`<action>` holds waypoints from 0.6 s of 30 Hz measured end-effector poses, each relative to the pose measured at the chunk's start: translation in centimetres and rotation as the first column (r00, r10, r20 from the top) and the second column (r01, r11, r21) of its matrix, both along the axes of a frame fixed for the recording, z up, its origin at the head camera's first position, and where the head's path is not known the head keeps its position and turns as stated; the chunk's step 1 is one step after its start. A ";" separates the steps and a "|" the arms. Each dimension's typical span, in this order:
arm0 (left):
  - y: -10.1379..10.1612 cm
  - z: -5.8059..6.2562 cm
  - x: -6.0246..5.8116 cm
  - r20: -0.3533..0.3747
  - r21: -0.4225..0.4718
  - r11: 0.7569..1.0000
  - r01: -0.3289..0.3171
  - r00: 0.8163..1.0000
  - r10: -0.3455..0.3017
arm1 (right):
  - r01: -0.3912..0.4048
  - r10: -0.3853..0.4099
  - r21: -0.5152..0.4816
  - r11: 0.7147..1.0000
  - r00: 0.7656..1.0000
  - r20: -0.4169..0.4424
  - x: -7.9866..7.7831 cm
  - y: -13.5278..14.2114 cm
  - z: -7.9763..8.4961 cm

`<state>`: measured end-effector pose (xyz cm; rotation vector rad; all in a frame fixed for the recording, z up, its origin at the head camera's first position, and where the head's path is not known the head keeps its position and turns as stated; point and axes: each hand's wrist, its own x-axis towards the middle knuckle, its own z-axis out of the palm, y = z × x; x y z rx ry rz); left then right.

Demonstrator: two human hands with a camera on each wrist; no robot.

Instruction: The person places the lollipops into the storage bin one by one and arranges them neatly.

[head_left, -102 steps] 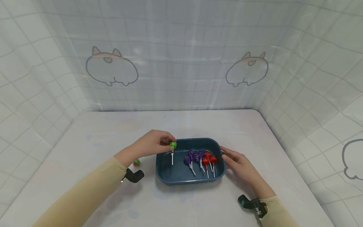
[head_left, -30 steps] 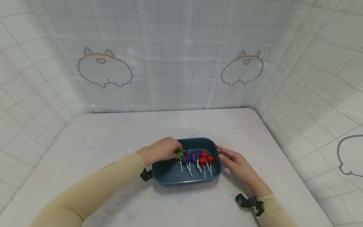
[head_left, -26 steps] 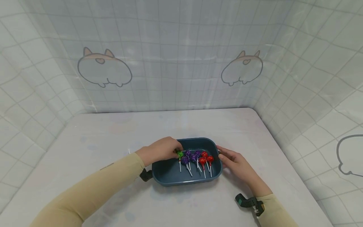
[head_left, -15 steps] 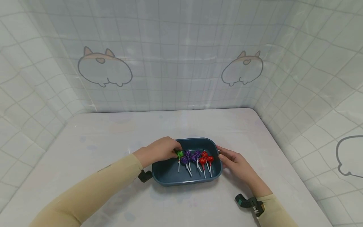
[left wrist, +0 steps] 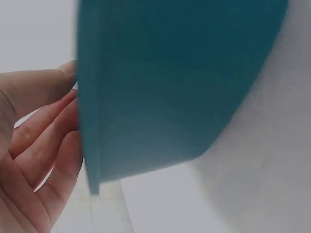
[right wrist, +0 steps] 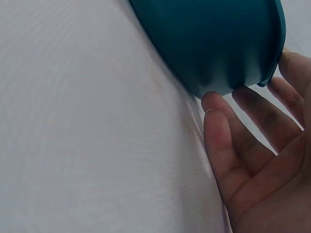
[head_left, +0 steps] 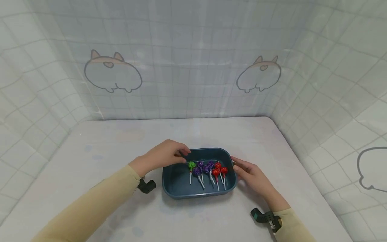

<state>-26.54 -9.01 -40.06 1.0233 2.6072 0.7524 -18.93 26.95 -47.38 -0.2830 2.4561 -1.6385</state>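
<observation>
A dark teal tray [head_left: 199, 195] stands on the table and holds lollipops. A single green lollipop [head_left: 191, 165] lies leftmost inside, its white stick toward the front. Beside it are several purple lollipops [head_left: 197, 171], then 3 red lollipops [head_left: 216, 172] near the right end. Over the tray's left rim hovers my left hand [head_left: 164, 155], fingers loosely bent and thumb apart, holding nothing. My right hand [head_left: 253, 174] rests against the tray's right end. In the right wrist view, its fingertips touch the outer wall, with the thumb up by the rim.
The pale table [head_left: 121, 141] reaches back to a white tiled-pattern curtain [head_left: 193, 84]; similar sheeting closes both sides. Dark wrist mounts [head_left: 146, 186] stick out below each hand, the left one close to the tray's left end.
My left hand carried the green lollipop into the tray beside the purple ones, let it go and drew back up-left. A green-and-red lollipop left of the tray no longer shows. The right hand stayed.
</observation>
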 end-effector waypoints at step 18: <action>-6.3 0.5 0.5 0.046 0.191 0.974 -0.123 0.992 0.116 | -0.016 0.016 -0.009 1.000 1.000 -0.019 0.0 0.0 -0.3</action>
